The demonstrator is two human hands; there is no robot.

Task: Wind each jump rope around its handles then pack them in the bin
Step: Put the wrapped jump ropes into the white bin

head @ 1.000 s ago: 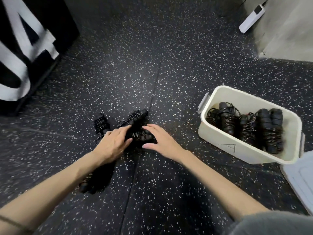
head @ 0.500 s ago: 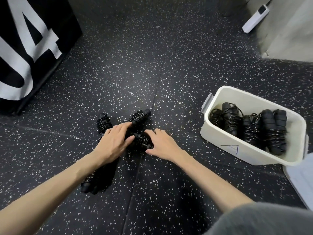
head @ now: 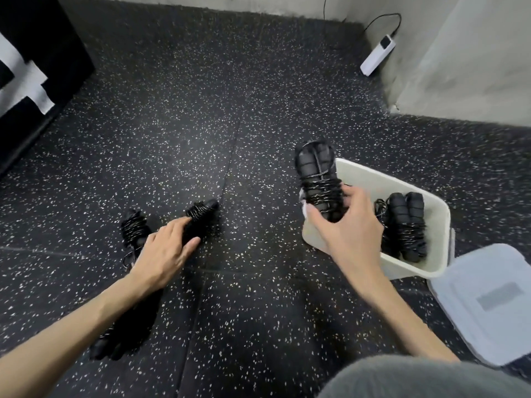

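My right hand point(head: 347, 231) grips a wound black jump rope bundle point(head: 317, 179) and holds it upright over the left end of the cream bin point(head: 416, 271). More wound bundles point(head: 406, 225) lie inside the bin at its right. My left hand point(head: 163, 251) rests on the floor with its fingers laid over another wound bundle point(head: 201, 214). A further bundle point(head: 135, 228) lies just left of that hand. One more black bundle point(head: 120, 337) lies under my left forearm, partly hidden.
The bin's pale lid point(head: 488, 305) lies on the floor right of the bin. A black box with white lettering point(head: 34, 76) stands at far left. A white power strip point(head: 376, 56) with its cable lies near the wall corner at the back right.
My right hand has picked up one bundle from the floor pile and carried it right, over the bin. My left hand stayed on the remaining bundle.
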